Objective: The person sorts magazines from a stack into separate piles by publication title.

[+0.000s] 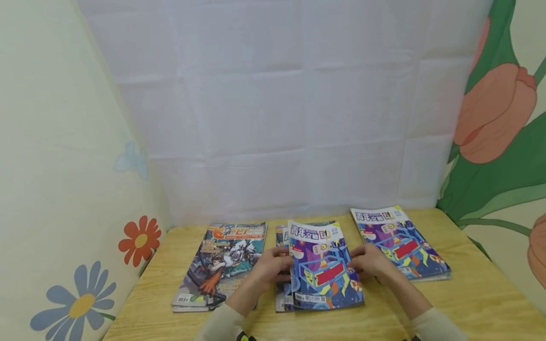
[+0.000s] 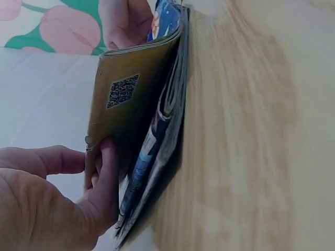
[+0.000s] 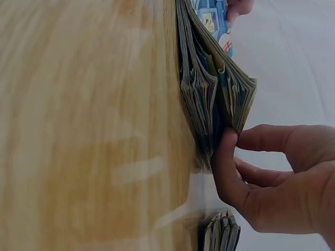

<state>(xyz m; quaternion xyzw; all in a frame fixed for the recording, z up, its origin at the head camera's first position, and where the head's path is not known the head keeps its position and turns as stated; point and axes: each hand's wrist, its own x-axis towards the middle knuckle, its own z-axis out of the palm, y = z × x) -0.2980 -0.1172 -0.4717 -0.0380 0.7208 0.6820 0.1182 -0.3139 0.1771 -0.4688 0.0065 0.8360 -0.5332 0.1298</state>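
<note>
Both hands hold a purple and blue magazine (image 1: 327, 279) in the middle of the table. My left hand (image 1: 271, 266) pinches its left edge between thumb and fingers. At the opposite edge my right hand (image 1: 372, 261) pinches the pages, as the right wrist view also shows. The magazine is raised at an angle over other magazines (image 1: 280, 292), mostly covered by it. From the left wrist, its yellowish back cover (image 2: 123, 73) with a QR code faces down toward that stack, a dark gap lying between them.
To the left lies a pile of magazines (image 1: 232, 265) with a comic-style cover. Back right is another pile (image 1: 401, 246) whose top cover matches the held magazine. They rest on a wooden table (image 1: 145, 303), with a white cloth (image 1: 277, 104) hanging behind.
</note>
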